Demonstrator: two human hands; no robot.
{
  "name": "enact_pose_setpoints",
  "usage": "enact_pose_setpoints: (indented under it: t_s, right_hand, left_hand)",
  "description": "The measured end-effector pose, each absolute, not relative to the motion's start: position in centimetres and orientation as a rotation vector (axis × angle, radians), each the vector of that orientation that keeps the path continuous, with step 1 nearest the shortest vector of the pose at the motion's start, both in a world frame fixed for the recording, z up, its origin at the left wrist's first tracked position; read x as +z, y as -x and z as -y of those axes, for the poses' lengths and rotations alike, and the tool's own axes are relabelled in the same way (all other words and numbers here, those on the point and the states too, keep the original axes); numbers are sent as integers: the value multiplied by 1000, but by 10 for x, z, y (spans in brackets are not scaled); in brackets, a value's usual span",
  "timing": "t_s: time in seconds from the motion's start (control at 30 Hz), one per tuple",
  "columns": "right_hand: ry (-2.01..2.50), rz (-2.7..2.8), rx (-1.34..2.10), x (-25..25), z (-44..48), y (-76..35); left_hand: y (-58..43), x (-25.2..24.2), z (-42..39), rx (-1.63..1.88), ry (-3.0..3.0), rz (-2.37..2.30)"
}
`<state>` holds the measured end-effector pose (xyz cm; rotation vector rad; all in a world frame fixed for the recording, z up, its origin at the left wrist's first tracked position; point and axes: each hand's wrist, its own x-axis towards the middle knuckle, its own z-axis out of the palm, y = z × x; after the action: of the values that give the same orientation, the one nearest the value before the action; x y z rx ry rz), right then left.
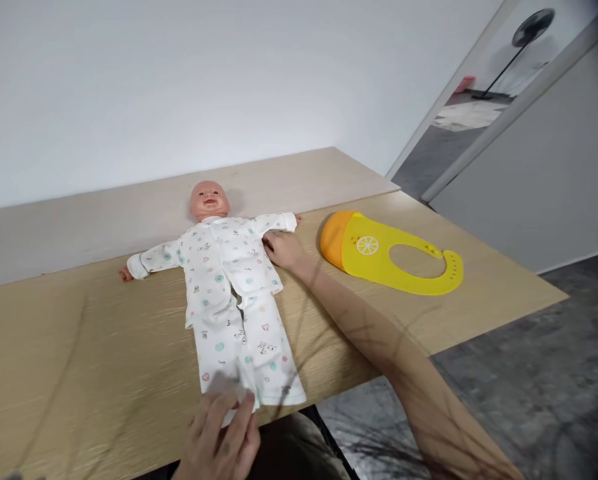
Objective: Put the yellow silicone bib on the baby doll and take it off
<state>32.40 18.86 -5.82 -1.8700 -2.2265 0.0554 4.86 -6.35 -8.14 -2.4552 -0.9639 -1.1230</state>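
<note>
- A baby doll (217, 267) in printed white pyjamas lies face up on a wooden tabletop (79, 347), arms spread.
- The right hand (285, 251) rests loosely closed against the doll's side, under its arm.
- The left hand (223, 440) pinches the trouser hem at the near edge.
- A yellow silicone bib (379, 257) lies just beside the doll.

The left hand (221, 440) is blurred and cut off at the wrist by the bottom edge; whether its fingers pinch the trouser hems (266, 390) or only lie on them cannot be told. The feet of the doll (223, 267) are hidden inside the cloth. The right hand (283, 250) has its fingertips lost against the doll's side, so its grip is unclear, and its forearm leaves the picture at the bottom edge. The table (79, 347) runs off the left edge. A red thing (465, 83) in the far room is too small to identify
</note>
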Motion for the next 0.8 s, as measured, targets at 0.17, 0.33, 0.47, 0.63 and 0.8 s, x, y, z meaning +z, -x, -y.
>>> enact_pose_setpoints:
  t_s: [0.17, 0.33, 0.47, 0.63, 0.8]
  right_hand:
    - [1893, 2214, 102, -57, -190, -323]
    - [1904, 2207, 113, -58, -189, -324]
    - [1867, 2211, 85, -60, -191, -325]
    - [1819, 2216, 61, -63, -192, -328]
    - [1818, 2201, 25, -65, -193, -329]
  left_hand:
    - [-24, -68, 61, -959, 2525, 1089]
    - [-5, -64, 57, -902, 2626, 1152]
    - [3, -73, 57, -947, 2665, 1195]
    - [2, -88, 59, -921, 2561, 1184]
    - [-6, -88, 52, -950, 2329, 1156]
